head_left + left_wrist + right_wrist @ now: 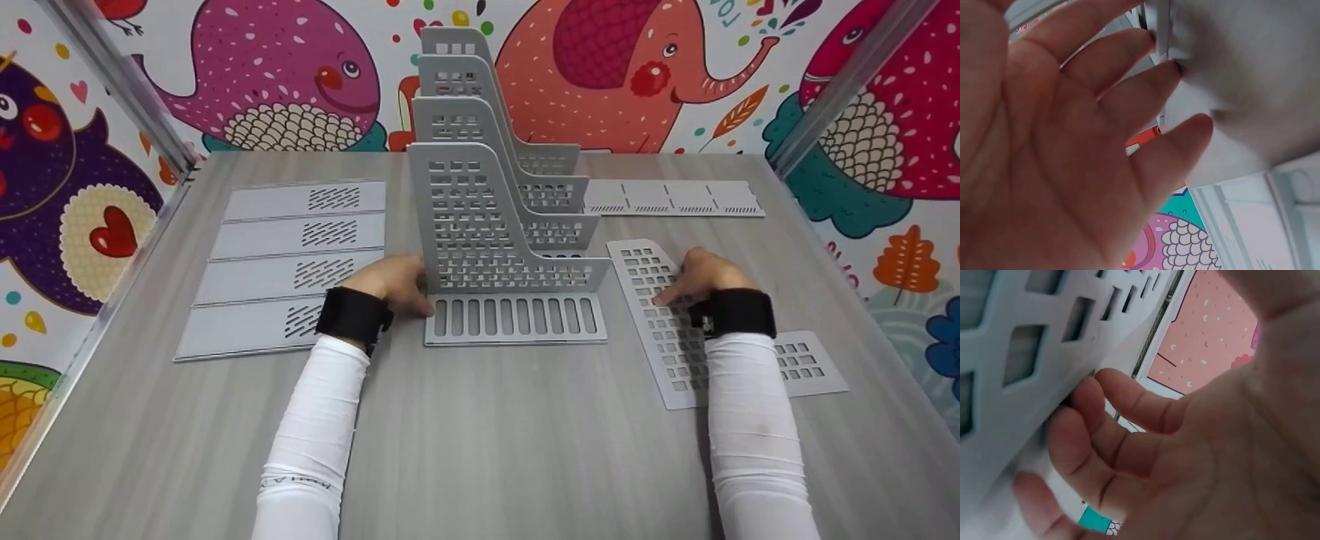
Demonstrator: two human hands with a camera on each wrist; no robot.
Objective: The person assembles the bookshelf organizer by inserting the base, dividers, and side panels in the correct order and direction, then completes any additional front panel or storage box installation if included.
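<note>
A wood-grained tabletop (525, 442) is bearing a grey, perforated, stepped rack (487, 234)!
The left hand (396, 280), fingers nearly straight, is touching its left side; the right hand (705, 274) is pinching a flat, square-holed panel (658, 330) right of it.

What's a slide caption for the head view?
Left hand at a grey rack, right hand gripping a perforated panel.

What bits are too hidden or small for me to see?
Head view: holed panel, partly covered by the right arm.
Head view: strip, left end hidden by the rack.
Head view: lettering on the left sleeve, too small.
Right wrist view: holed panel, cut off by the left edge.
</note>
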